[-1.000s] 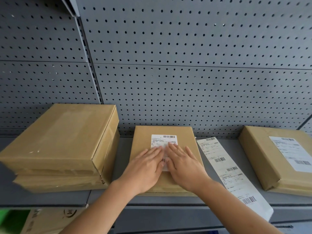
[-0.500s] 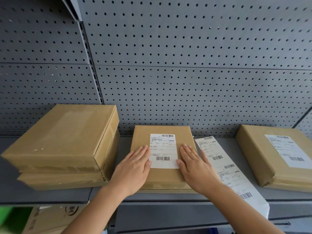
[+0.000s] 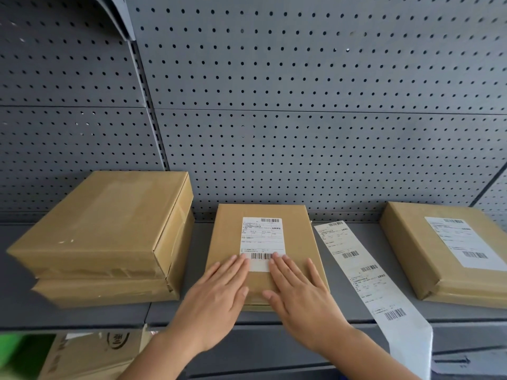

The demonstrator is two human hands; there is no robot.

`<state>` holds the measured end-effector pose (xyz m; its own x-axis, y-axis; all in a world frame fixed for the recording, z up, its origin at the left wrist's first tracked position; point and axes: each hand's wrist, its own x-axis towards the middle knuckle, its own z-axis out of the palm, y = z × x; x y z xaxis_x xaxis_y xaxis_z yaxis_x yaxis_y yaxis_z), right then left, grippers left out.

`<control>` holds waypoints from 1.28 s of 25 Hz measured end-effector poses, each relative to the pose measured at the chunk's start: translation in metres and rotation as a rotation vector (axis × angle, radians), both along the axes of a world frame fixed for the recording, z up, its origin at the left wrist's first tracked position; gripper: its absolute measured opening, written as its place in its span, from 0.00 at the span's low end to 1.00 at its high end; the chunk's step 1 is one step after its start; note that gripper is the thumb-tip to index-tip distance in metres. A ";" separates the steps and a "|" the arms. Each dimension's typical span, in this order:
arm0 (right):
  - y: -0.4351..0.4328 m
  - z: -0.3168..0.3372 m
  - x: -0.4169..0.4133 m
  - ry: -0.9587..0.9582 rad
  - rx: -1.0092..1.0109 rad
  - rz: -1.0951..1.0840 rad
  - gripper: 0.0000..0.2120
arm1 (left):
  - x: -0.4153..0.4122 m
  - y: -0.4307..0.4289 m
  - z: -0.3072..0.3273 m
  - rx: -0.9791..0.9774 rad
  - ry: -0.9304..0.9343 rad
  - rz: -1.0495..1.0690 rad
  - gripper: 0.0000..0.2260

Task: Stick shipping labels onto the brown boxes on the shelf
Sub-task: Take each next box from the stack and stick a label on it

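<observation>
A flat brown box [image 3: 297,229] lies in the middle of the grey shelf [image 3: 200,237] with a white shipping label [image 3: 262,237] stuck on its top. My left hand [image 3: 216,297] and my right hand [image 3: 299,294] lie flat on the box's near half, fingers straight, fingertips touching the label's lower edge. A strip of several unused labels [image 3: 365,272] lies on the shelf to the right and hangs over the front edge. At the right stands a brown box [image 3: 417,253] bearing its own label [image 3: 466,245]. Two stacked unlabelled brown boxes [image 3: 109,229] sit at the left.
A grey pegboard wall [image 3: 301,105] backs the shelf, with a bracket [image 3: 115,15] at the top left. Below the shelf at the left I see a printed cardboard carton [image 3: 90,352] and something green [image 3: 16,349].
Both hands slid from the middle of the label out to its sides, then drew back together toward me to the label's lower edge.
</observation>
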<state>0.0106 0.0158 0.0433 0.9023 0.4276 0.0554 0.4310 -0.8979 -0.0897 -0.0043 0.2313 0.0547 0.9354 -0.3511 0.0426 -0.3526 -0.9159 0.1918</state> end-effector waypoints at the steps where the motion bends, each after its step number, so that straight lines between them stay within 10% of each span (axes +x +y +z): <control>1: -0.007 0.000 -0.001 0.011 -0.006 -0.022 0.33 | -0.001 0.004 0.000 0.003 0.004 0.023 0.29; 8: -0.054 0.005 -0.001 0.077 0.036 -0.199 0.46 | -0.003 0.032 -0.005 -0.135 0.065 0.236 0.29; 18: -0.042 0.026 0.026 0.641 0.985 -0.528 0.32 | 0.025 0.016 -0.006 -1.201 0.495 0.639 0.31; 22: -0.040 0.012 0.038 0.644 1.159 -0.552 0.17 | 0.029 0.011 -0.009 -1.257 0.519 0.666 0.21; 32: -0.124 0.077 0.043 0.511 1.272 -0.533 0.20 | 0.031 -0.071 0.054 -1.342 0.415 0.500 0.13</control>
